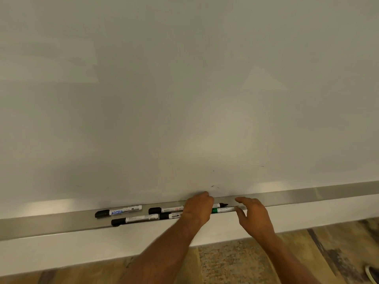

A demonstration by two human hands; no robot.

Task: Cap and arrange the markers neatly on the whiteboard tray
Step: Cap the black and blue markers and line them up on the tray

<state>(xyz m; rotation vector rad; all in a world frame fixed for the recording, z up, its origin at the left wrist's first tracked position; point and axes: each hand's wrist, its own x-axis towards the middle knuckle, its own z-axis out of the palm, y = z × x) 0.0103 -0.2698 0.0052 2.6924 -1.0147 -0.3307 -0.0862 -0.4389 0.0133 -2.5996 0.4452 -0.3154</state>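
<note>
You stand in front of a big white whiteboard (184,89) and look down at its long grey metal tray (51,224). The markers lie on this tray.

At the left end lies a white marker with a black cap and blue letters (118,211). Its cap points left. It lies by itself, near the back of the tray.

In front of it and a bit to the right lies a white marker with a black cap and small dark print (135,219). It sits near the front edge of the tray. Right after it, in the same line, lies another black-capped white marker (170,216), and your left hand hides its far end.

Behind those lies a white marker with a black cap and a red mark (166,210). It runs under your left hand, and what may be its black end pokes out on the other side.

A green and white marker (223,210) lies between your two hands.

Your left hand (198,210) rests palm down over the markers, with the fingers curled down toward the tray. You cannot tell if it has hold of any marker.

Your right hand (252,216) is spread wide, with thumb and fingers apart. It has hold of nothing. Its thumb is just beside the right end of the green and white marker.

Below the tray you see a brown wood floor (328,242).
</note>
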